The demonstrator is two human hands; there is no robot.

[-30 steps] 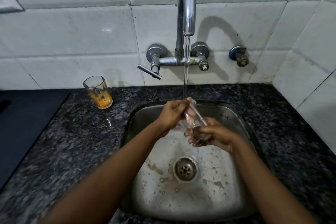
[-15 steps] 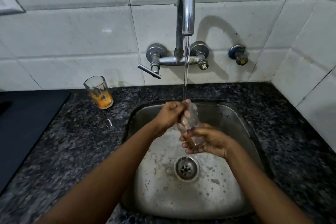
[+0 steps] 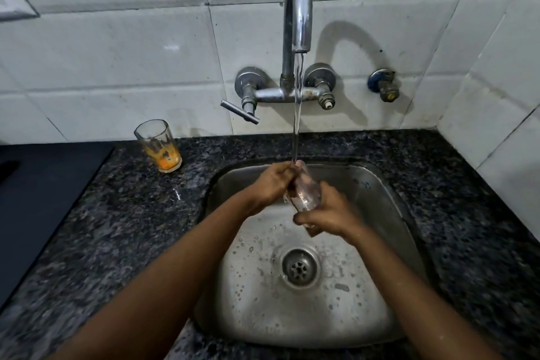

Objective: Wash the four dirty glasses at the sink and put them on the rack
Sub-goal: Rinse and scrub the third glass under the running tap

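Over the steel sink [image 3: 377,286], under the running stream, a clear glass [image 3: 305,193] is held tilted, its mouth up toward the water and its base down toward the drain. The left hand [image 3: 271,183] closes its grip around the upper end of the glass, fingers curled at the rim, where the water [image 3: 297,114] lands. The right hand [image 3: 328,218] wraps its grip around the lower part and base, fingers pressed against the glass from below. Both hands hang above the basin, clear of its floor, nearer the back wall of the sink than the front.

Below them the round drain [image 3: 299,267] sits in the middle of the basin, with droplets and wet smears scattered over the steel around it. The curved chrome tap [image 3: 296,9] rises from the tiled wall behind the sink, its lever handle [image 3: 239,112] sticking out to the left.

A second glass [image 3: 159,145], streaked with orange residue and with a pool of it at the bottom, stands upright on the speckled dark granite desk [image 3: 117,228], near its back edge and well to the left of the sink. A flat black surface [image 3: 43,190] covers the desk's far left. I can read no brand, label or writing anywhere.
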